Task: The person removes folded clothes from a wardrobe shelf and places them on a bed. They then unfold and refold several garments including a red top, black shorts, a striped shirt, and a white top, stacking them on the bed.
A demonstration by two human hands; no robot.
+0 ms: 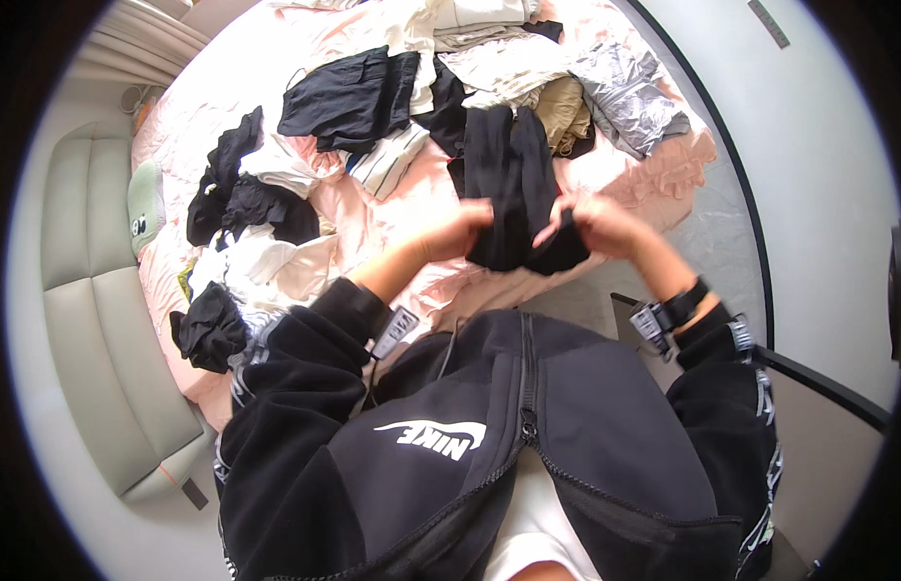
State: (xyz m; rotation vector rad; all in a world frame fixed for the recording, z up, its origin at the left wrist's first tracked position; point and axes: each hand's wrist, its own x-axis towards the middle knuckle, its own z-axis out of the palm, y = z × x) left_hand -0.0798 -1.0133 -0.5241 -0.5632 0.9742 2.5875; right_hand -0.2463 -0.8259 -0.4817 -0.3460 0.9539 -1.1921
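A pair of black trousers (510,171) stretches away from me over the near part of the bed, its two long legs side by side. At the end closest to my body, my left hand (461,229) grips the left edge of the cloth. My right hand (597,224) pinches the opposite edge, with one finger extended over the fabric. Both hands are slightly blurred. Beyond the trousers lie a striped cream garment (508,69) and a khaki garment (562,112). A white striped garment (389,161) rests to the left.
Pink bedding (414,210) covers the bed under several clothing heaps. Black shorts (349,98) lie at the far left, a silvery grey garment (628,94) at the far right. Left are white clothes (276,261), a black bundle (211,327), a green cushion (147,203) and the padded headboard (94,290).
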